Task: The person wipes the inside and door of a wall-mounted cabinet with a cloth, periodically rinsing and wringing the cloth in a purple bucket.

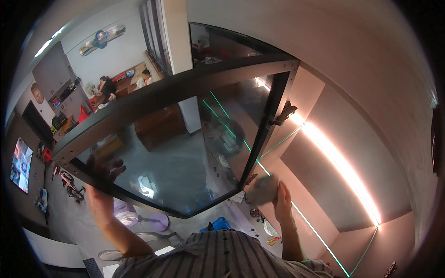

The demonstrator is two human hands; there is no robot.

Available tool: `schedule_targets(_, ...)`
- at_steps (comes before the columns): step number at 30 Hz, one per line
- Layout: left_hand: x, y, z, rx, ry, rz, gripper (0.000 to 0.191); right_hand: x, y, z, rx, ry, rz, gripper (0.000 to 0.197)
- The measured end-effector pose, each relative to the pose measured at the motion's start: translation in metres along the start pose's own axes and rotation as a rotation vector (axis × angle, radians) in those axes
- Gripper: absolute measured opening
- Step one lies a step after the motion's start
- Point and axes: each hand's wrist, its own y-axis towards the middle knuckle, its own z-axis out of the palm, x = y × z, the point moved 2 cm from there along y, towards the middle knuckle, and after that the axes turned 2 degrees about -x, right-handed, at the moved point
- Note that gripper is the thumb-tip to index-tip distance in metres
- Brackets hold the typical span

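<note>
A dark-framed glass cabinet door (160, 146) hangs open on hinges (287, 112) in front of me, tilted across the view. Behind its lower left corner, seen partly through the glass, is my left hand (106, 168), its fingers spread near the frame. My right hand (283, 198) holds a blurred grey cloth or pad (263, 189) beside the door's lower right corner. To the right is the inside of a cabinet (313, 198) with a bright light strip (340, 160) and green laser lines.
Below stand a purple-and-white fan (127, 212), a blue object (219, 224) and yellow-handled scissors (273, 241). A child's bicycle (69, 182) is on the floor at left, near a lit television (21, 165). Two people (107, 89) sit at the far side of the room.
</note>
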Motion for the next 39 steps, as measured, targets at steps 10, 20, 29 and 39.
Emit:
schedule_targets(10, 0.018, 0.013, 0.014, 0.219, 0.024, 0.325, 0.090, 0.211, 0.006, 0.160, -0.206, -0.043, -1.222, 0.025)
schedule_targets(20, 0.042, 0.033, 0.018, 0.203, -0.064, 0.385, 0.117, 0.262, 0.022, 0.212, -0.267, -0.806, -1.639, 0.020)
schedule_targets(29, 0.053, 0.022, 0.000, 0.171, -0.150, 0.310, 0.112, 0.223, -0.083, 0.335, 0.132, -0.530, -1.684, 0.034)
schedule_targets(39, 0.048, 0.025, 0.001, 0.124, -0.205, 0.351, 0.103, 0.254, 0.035, 0.230, -0.239, -0.780, -1.706, 0.022)
